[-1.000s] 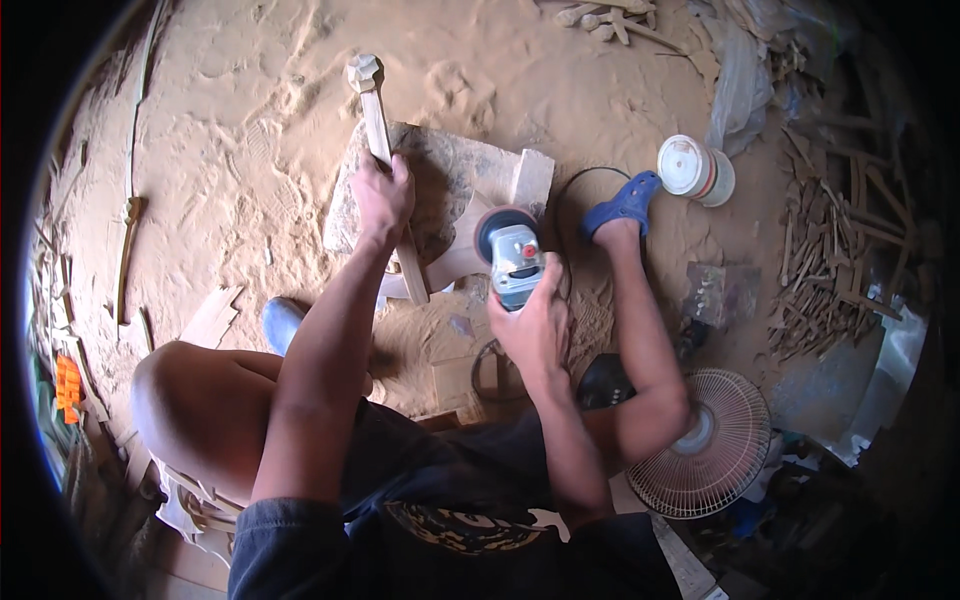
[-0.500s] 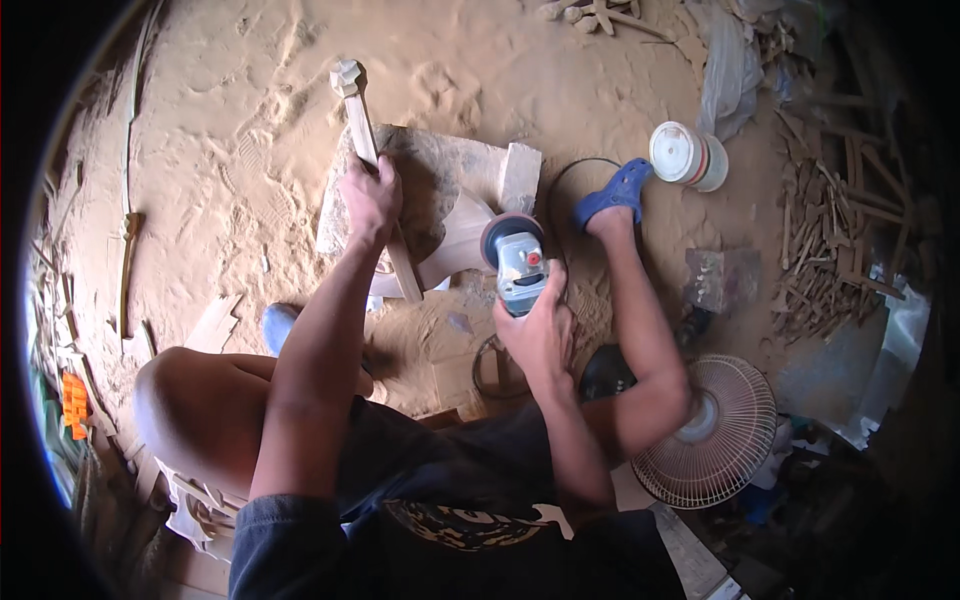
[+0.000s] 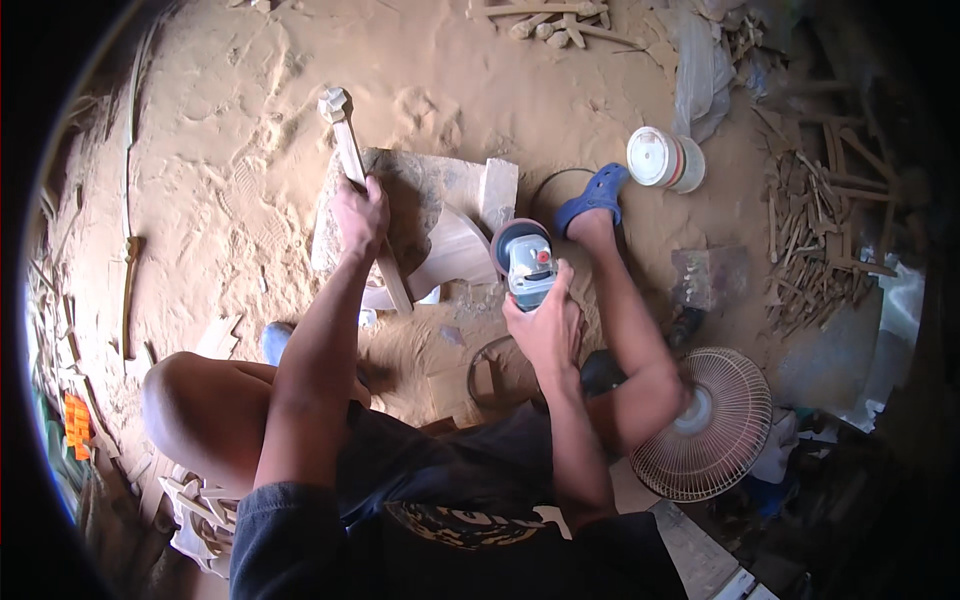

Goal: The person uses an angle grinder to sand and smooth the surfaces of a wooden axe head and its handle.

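My left hand point(image 3: 360, 213) is closed around a long wooden stick point(image 3: 347, 145) with a carved, faceted knob at its far end. The stick slants across the left part of a low, worn block point(image 3: 425, 172). Its near end lies over a curved, pale wooden piece point(image 3: 450, 248) at the block's near side. My right hand point(image 3: 547, 325) grips an angle grinder point(image 3: 530, 268) from behind. Its round sanding disc point(image 3: 506, 234) is beside the right end of the curved piece; whether they touch, I cannot tell.
Sawdust covers the ground. On the right are a white bucket point(image 3: 655, 158), my foot in a blue clog point(image 3: 592, 199), a caged fan point(image 3: 705, 425) and a pile of wood offcuts point(image 3: 805, 240). More carved sticks point(image 3: 560, 22) lie at the far edge. A cable point(image 3: 470, 375) loops near my legs.
The view has shifted a little, so the ground things appear further left. Relative to the block, the grinder has moved slightly right. Both hands keep their holds.
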### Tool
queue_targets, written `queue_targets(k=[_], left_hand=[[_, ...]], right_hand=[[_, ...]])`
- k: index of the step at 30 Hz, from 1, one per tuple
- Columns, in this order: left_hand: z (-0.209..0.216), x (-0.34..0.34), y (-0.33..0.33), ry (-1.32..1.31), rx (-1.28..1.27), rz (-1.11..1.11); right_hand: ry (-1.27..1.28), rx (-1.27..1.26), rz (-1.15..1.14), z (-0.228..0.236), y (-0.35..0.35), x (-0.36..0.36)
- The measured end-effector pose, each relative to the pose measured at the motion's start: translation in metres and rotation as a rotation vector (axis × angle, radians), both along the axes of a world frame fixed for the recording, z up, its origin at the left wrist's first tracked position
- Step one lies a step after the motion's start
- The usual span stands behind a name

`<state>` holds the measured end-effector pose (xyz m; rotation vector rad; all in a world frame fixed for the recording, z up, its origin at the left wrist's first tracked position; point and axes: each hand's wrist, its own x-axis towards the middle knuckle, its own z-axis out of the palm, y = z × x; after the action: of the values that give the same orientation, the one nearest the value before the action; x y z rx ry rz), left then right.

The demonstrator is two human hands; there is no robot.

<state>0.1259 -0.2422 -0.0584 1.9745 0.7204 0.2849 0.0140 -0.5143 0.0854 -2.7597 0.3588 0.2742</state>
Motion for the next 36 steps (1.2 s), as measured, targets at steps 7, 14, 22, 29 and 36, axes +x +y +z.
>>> queue_targets(k=[7,14,22,29,36], left_hand=[[0.009,0.013,0.007,-0.023,-0.742,-0.190],[-0.044,-0.009,0.048,-0.125,-0.064,-0.027],[0.001,-0.008,0.026,-0.081,-0.233,-0.102],[0.004,-0.007,0.022,-0.134,-0.264,-0.088],[0.007,-0.007,0.018,-0.094,-0.273,-0.121]], right_hand=[[-0.089,-0.029,0.180,0.049,-0.005,0.010],[0.147,-0.168,0.573,0.091,0.086,0.062],[0.297,-0.314,0.733,0.073,0.129,0.088],[0.318,-0.378,0.719,0.062,0.134,0.090],[0.249,-0.463,0.758,0.057,0.131,0.099]])
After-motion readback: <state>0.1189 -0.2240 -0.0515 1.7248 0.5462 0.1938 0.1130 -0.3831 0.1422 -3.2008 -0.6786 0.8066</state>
